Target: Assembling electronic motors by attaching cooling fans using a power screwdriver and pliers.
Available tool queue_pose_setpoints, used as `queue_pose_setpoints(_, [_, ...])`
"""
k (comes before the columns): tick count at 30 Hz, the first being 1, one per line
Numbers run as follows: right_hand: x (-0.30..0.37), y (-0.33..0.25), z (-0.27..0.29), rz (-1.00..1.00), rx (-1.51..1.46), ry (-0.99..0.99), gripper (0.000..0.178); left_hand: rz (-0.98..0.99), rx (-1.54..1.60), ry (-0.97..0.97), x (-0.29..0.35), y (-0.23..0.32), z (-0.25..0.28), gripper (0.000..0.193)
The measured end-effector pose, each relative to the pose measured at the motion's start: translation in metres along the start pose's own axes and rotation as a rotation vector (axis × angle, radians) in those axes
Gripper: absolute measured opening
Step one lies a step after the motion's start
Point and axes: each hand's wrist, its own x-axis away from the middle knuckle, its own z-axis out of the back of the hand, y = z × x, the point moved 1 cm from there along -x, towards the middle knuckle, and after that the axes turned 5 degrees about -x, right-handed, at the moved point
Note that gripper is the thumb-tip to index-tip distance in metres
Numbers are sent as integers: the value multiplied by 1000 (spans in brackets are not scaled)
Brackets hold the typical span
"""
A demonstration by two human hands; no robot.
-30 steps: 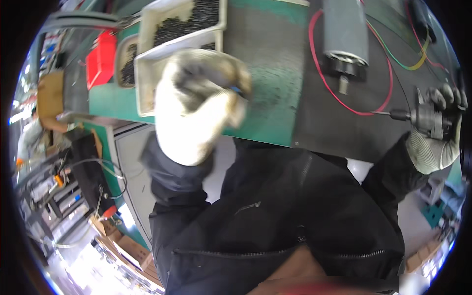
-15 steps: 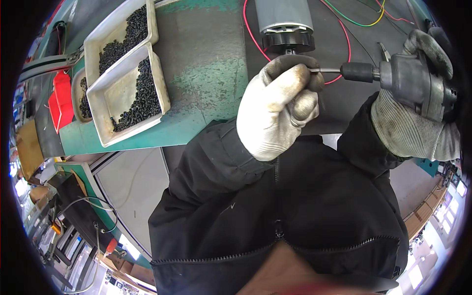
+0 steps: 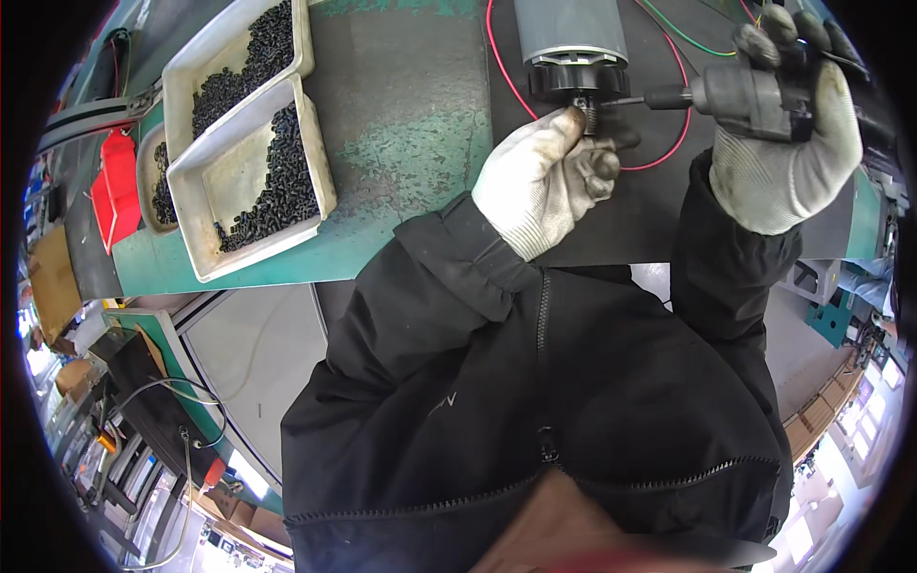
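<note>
A grey cylindrical motor [image 3: 571, 33] with a black end ring [image 3: 579, 80] lies at the top centre of the bench. From the ring a short threaded-looking shaft [image 3: 589, 116] points toward me. My left hand [image 3: 540, 181], in a white glove with dirty fingertips, closes thumb and fingers around this shaft; any small part between them is hidden. My right hand [image 3: 788, 172], gloved too, grips a dark power screwdriver [image 3: 740, 101] from below. Its thin bit [image 3: 623, 101] points left and its tip is beside the shaft, just above my left fingers; whether they touch I cannot tell.
Two white trays [image 3: 320, 181] of small black parts stand at the left, beside a smaller tray [image 3: 149, 181] and a red bin [image 3: 117, 191]. Red wires [image 3: 683, 124] and a green-yellow wire [image 3: 683, 33] run around the motor. The green bench edge [image 3: 220, 272] lies nearest me.
My right hand has moved away from me with the screwdriver, bringing the bit up beside the shaft. My left hand has moved slightly the same way, onto the shaft. The motor appears a little farther right.
</note>
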Motion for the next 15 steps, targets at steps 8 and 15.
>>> queue_pose_setpoints(8, [22, -8, -7, -181, 78, 40, 38, -68, -213, 91, -3, -5, -8, 22])
queue_pose_setpoints(15, [17, -6, 6, -280, -49, -85, 40, -52, -320, 201, -4, -4, -15, 21])
